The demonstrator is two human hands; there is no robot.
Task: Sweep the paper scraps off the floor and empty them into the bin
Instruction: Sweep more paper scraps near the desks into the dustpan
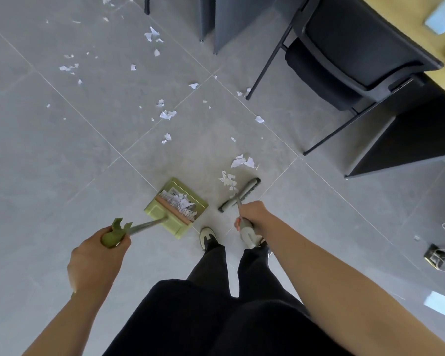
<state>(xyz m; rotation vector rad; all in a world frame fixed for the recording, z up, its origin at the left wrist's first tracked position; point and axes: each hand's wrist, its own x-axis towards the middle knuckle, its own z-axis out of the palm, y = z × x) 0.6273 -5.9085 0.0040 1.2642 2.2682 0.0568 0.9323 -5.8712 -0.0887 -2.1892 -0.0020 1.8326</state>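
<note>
Some scraps [181, 200] fill the dustpan [176, 205]; most litter the floor [62, 150]. Left grip [98, 255] clasps its handle, right grip [252, 214] the broom [239, 194]; no bin visible.

Bare forearms, loose black trousers [216, 304], a cream-and-black shoe [208, 236] with dark laces.

The top of the broom handle [247, 231] disappears inside the right hand [252, 214], and the dustpan handle [144, 225] runs into the left hand [98, 253], so neither grip end shows fully. Paper scraps in the dustpan [176, 204] partly cover its comb teeth. One shoe [208, 237] shows; the other is mostly behind the broom handle. At the far right, the table [401, 24] and pale objects on it are cut off. A small metal object [434, 256] near the right edge is too blurred to identify.
</note>
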